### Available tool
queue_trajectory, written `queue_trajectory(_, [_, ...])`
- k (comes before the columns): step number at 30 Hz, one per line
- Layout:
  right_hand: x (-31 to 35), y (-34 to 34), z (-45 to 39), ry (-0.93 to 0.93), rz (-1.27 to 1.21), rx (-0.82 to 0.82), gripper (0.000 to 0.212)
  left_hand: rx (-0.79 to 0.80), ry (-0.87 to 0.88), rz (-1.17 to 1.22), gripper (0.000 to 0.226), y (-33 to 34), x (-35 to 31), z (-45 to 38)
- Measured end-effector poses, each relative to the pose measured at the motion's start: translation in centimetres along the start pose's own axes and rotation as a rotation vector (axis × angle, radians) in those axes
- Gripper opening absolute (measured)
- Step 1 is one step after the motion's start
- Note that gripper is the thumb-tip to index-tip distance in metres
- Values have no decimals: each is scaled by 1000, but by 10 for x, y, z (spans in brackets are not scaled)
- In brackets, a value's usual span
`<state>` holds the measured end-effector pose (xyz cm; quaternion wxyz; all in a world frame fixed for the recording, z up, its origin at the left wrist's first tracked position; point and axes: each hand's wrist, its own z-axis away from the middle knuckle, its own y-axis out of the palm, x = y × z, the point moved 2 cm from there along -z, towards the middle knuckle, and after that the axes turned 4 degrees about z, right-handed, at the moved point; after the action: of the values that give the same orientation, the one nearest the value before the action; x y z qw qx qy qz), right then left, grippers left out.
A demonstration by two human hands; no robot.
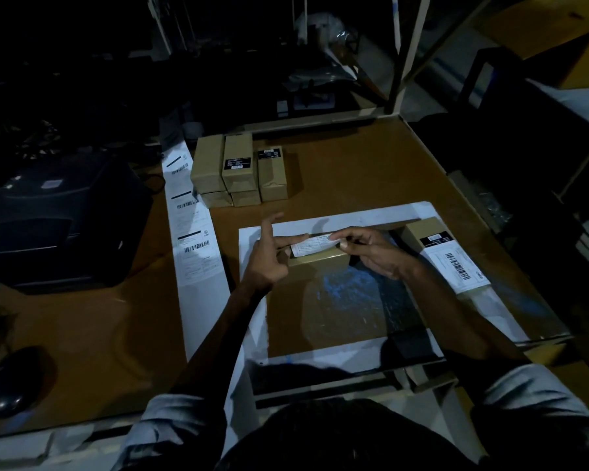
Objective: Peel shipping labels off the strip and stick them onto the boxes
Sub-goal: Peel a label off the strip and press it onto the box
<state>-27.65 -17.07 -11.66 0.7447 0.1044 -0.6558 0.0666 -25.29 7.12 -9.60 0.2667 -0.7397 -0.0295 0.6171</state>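
A small tan box (320, 259) lies in the middle of the table on a white-framed mat (320, 219). A white shipping label (312, 247) lies across the box's top. My left hand (269, 256) holds the label's left end between straight fingers and thumb, with the index finger raised. My right hand (371, 249) pinches the label's right end with thumb and fingers. A long white label strip (194, 232) with barcoded labels runs down the table to the left. To the right lies another box (432, 232) wearing a stuck barcoded label (456, 266).
Several tan boxes (238, 171) are stacked at the back of the brown table (354, 164). A dark label printer (58, 219) sits at left, a computer mouse (14, 382) near the front left. Metal shelf posts (408, 52) rise behind the table. The room is dim.
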Motion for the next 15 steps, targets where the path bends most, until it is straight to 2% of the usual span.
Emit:
queue_trajectory(4, [-2,-1,-1,-14,3,-12,23,26,49,-60,78,0,1,0])
queue_trajectory(10, [-3,5,1,-53,-19,7,22,199,43,-241,105,-6,-18,-3])
queue_trajectory(15, [-10,6,4,-65,-25,-92,20,248,27,-274,117,-1,-19,-6])
